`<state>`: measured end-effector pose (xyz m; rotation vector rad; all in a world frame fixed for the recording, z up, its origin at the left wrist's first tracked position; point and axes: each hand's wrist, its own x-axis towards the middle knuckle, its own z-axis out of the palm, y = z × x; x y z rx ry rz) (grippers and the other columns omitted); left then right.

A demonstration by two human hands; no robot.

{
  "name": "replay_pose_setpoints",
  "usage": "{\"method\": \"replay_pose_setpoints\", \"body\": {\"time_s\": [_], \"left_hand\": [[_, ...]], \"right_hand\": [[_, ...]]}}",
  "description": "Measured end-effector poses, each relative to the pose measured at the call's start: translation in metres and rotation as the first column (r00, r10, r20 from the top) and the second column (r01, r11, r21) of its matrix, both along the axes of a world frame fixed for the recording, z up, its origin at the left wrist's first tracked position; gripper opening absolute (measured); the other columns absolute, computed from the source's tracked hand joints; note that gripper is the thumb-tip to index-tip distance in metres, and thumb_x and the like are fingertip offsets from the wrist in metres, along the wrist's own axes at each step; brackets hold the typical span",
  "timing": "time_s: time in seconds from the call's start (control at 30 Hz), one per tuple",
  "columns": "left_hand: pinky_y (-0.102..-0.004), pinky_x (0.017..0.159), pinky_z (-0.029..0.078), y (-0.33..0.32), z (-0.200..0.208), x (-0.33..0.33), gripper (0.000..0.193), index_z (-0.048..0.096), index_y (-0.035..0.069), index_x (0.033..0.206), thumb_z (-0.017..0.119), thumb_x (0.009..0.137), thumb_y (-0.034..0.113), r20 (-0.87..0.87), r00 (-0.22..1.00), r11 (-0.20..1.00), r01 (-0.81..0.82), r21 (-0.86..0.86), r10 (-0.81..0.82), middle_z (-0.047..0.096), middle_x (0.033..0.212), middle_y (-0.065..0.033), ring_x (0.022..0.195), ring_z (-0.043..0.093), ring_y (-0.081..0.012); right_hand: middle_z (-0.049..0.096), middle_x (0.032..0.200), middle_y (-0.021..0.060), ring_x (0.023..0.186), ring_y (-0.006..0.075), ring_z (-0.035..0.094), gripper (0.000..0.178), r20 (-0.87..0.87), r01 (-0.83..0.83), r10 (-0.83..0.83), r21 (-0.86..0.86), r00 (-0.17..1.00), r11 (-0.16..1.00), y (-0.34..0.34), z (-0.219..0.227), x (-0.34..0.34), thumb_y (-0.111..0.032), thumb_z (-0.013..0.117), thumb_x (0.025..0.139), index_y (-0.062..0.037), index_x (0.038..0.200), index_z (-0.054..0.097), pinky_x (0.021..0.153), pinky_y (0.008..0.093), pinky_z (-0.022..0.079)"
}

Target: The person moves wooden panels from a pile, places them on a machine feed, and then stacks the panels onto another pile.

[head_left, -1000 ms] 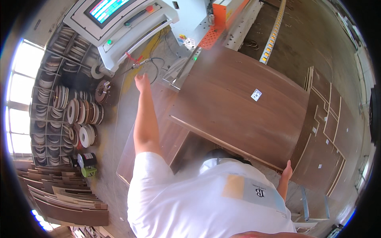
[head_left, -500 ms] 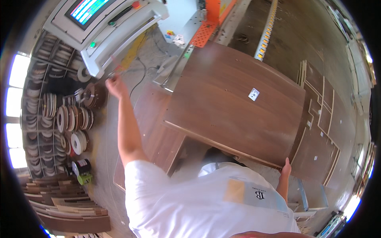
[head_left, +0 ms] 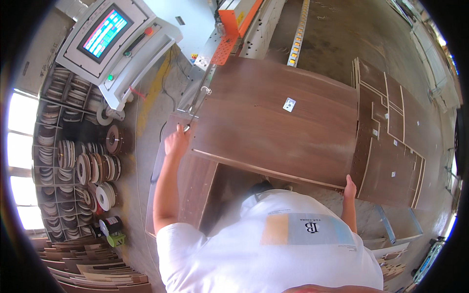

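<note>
A large brown wood-grain panel [head_left: 273, 122] lies level before me, with a small white label [head_left: 289, 104] on its face. At the panel's near right corner, my right hand [head_left: 349, 188] grips the edge, thumb on top. My left hand [head_left: 177, 140] is closed just beyond the panel's left edge. From its fingers sticks a small shiny metal tool [head_left: 187, 128], too small to tell its kind. A thin white curl [head_left: 206, 91] lies by the panel's far left edge. Below my left forearm is another brown panel [head_left: 195, 183], lower than the first.
A machine with a lit control screen [head_left: 105, 31] and orange bracket [head_left: 227, 46] stands at the far left. A roller rail [head_left: 297, 39] runs beyond the panel. Stacked brown panels [head_left: 391, 166] lie right. Edge-band rolls [head_left: 100, 167] fill a rack left, above stacked boards [head_left: 93, 268].
My left hand has come from beside the control console to the panel's left edge, bringing the small tool. My right hand stays on the panel corner. The view has shifted slightly.
</note>
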<state>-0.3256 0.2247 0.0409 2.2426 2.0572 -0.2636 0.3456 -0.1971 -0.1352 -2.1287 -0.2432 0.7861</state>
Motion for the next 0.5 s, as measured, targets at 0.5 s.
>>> {"method": "replay_pose_setpoints", "body": {"time_s": [0.5], "left_hand": [[-0.0486, 0.069, 0.051, -0.115, -0.14, 0.255, 0.031, 0.056, 0.009, 0.118, 0.056, 0.098, 0.032, 0.625, 0.754, 0.836, 0.2, -0.511, 0.201, 0.071, 0.087, -0.0133, 0.085, 0.069, -0.0301]], "right_hand": [[0.068, 0.085, -0.0014, 0.074, 0.0105, 0.062, 0.044, -0.155, 0.054, -0.046, 0.044, 0.987, 0.998, 0.007, 0.045, -0.032, -0.051, 0.059, 0.097, -0.0096, 0.1, 0.072, 0.059, 0.0286, 0.049]]}}
